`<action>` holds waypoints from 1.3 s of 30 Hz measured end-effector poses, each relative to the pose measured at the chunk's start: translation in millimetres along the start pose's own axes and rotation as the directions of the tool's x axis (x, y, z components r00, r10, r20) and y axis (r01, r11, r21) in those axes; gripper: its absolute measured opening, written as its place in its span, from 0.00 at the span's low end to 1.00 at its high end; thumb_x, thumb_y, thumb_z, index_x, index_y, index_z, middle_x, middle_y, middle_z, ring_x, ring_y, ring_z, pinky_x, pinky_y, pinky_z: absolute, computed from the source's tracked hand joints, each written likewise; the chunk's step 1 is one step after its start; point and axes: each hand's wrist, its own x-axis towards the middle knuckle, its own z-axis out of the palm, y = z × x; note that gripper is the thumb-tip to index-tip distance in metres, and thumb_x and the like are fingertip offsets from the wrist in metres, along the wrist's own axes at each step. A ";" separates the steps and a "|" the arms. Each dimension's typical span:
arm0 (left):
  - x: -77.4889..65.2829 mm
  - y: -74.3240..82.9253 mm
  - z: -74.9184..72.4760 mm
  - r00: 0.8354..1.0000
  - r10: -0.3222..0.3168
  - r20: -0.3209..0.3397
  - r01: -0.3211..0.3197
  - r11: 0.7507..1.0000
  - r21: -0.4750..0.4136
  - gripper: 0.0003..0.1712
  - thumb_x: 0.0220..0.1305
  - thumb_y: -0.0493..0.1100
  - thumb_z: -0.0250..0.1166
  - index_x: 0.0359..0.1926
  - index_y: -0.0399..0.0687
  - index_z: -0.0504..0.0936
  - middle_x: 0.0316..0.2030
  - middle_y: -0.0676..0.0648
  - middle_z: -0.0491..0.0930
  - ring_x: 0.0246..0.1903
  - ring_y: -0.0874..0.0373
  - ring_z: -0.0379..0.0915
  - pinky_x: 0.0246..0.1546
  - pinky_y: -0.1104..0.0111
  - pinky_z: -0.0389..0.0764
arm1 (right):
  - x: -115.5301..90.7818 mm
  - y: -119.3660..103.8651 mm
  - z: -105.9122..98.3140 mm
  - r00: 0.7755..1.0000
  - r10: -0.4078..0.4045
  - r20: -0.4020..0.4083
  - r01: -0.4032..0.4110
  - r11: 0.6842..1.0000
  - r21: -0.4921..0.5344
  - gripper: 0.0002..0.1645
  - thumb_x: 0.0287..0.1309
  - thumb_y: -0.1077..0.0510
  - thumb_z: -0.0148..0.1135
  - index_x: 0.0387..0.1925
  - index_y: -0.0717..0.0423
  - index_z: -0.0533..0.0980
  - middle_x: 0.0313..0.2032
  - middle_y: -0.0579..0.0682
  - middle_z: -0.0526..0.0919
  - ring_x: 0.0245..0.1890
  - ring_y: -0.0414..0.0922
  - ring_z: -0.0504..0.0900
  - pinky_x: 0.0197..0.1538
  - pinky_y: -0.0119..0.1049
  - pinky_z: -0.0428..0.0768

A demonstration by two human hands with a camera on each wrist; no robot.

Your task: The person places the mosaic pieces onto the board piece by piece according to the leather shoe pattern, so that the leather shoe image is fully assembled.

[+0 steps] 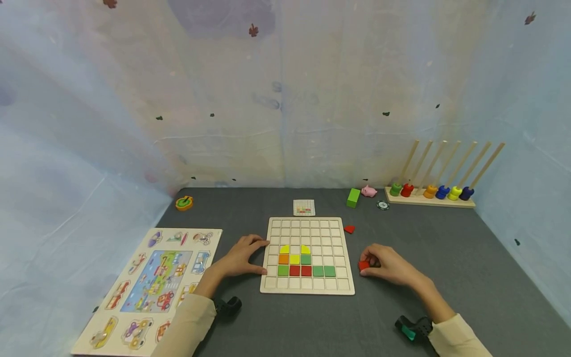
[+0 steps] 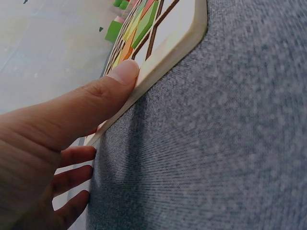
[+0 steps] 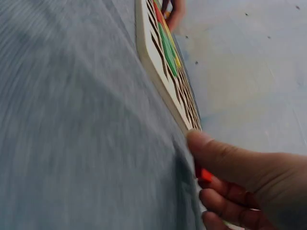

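Observation:
A wooden grid board [image 1: 272, 285] lies on the dark table. Yellow, orange, green and red tiles fill part of its grid, among them a red tile [image 1: 294, 270] and a green tile [image 1: 329, 271]. My left hand [image 1: 243, 256] touches the board's left edge, fingers spread; in the left wrist view its thumb [image 2: 124, 73] rests on the rim. Just right of the board, my right hand [image 1: 387, 265] pinches a small red piece [image 1: 364, 266] between thumb and fingers. In the right wrist view, the fingers mostly hide this red piece [image 3: 205, 175].
Behind the board lies a small pattern card [image 1: 304, 208]. A red triangle [image 1: 349, 229], green block [image 1: 353, 198], pink pig [image 1: 369, 191] and round chip [image 1: 382, 205] lie around its far right. A peg stacker [image 1: 430, 199] stands back right, a picture puzzle [image 1: 202, 237] left.

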 end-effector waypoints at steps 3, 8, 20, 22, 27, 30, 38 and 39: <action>-0.2 -0.6 0.5 1.000 0.007 0.001 -0.007 1.000 0.002 0.47 0.48 0.62 0.70 0.65 0.47 0.67 0.59 0.43 0.64 0.58 0.45 0.58 0.57 0.48 0.61 | 12.9 -9.2 6.4 0.999 -0.030 -0.027 0.030 0.999 0.017 0.15 0.49 0.50 0.70 0.36 0.52 0.77 0.29 0.43 0.76 0.28 0.37 0.72 0.31 0.29 0.72; -0.4 -0.4 -0.1 1.000 0.010 -0.001 -0.010 1.000 0.001 0.46 0.48 0.62 0.70 0.65 0.48 0.67 0.59 0.43 0.64 0.58 0.45 0.58 0.57 0.48 0.61 | 34.8 -24.9 18.9 0.996 -0.068 -0.063 0.070 0.997 0.027 0.15 0.47 0.51 0.72 0.36 0.52 0.78 0.30 0.43 0.76 0.28 0.39 0.74 0.32 0.30 0.73; -0.9 1.1 -1.0 1.000 0.012 -0.008 -0.012 1.000 0.010 0.46 0.48 0.61 0.70 0.65 0.48 0.67 0.59 0.42 0.64 0.58 0.45 0.58 0.57 0.48 0.61 | 67.4 -45.8 55.5 0.984 -0.143 -0.103 0.149 0.988 0.048 0.14 0.46 0.52 0.72 0.33 0.54 0.78 0.28 0.45 0.77 0.27 0.38 0.73 0.30 0.28 0.72; -0.8 0.7 -0.1 1.000 0.012 -0.009 -0.012 1.000 0.010 0.46 0.48 0.61 0.70 0.65 0.48 0.67 0.59 0.43 0.64 0.58 0.45 0.58 0.57 0.48 0.61 | 69.2 -46.4 59.7 0.982 -0.154 -0.110 0.160 0.986 0.046 0.12 0.47 0.52 0.72 0.32 0.53 0.79 0.29 0.44 0.78 0.27 0.37 0.74 0.30 0.27 0.72; -0.8 -0.1 1.2 1.000 0.016 -0.018 -0.016 1.000 0.011 0.46 0.48 0.61 0.70 0.65 0.48 0.67 0.59 0.43 0.64 0.58 0.45 0.58 0.56 0.48 0.62 | 68.1 -48.7 58.2 0.977 -0.186 -0.104 0.190 0.981 0.035 0.08 0.49 0.55 0.70 0.32 0.52 0.83 0.33 0.44 0.79 0.31 0.38 0.75 0.33 0.30 0.73; -1.0 0.4 0.7 1.000 0.009 -0.017 -0.008 1.000 0.008 0.46 0.48 0.61 0.71 0.65 0.48 0.67 0.59 0.43 0.64 0.58 0.46 0.58 0.57 0.48 0.62 | 65.9 -50.0 54.1 0.974 -0.209 -0.092 0.212 0.977 0.019 0.06 0.50 0.58 0.69 0.33 0.52 0.84 0.36 0.46 0.78 0.35 0.39 0.74 0.36 0.32 0.73; -0.5 0.6 0.7 1.000 0.001 -0.011 -0.001 1.000 0.007 0.46 0.47 0.60 0.71 0.65 0.48 0.67 0.59 0.43 0.64 0.58 0.46 0.58 0.57 0.48 0.61 | 68.7 -46.2 57.8 0.962 -0.246 -0.119 0.242 0.969 -0.049 0.04 0.51 0.59 0.69 0.32 0.51 0.84 0.35 0.47 0.76 0.33 0.40 0.72 0.35 0.31 0.71; -0.6 0.6 0.9 1.000 0.003 -0.009 -0.003 1.000 0.008 0.46 0.48 0.61 0.71 0.65 0.48 0.67 0.59 0.43 0.64 0.58 0.46 0.58 0.57 0.48 0.61 | 69.0 -45.3 57.0 0.961 -0.249 -0.122 0.244 0.968 -0.060 0.04 0.52 0.58 0.68 0.31 0.51 0.84 0.34 0.47 0.75 0.33 0.40 0.71 0.35 0.31 0.71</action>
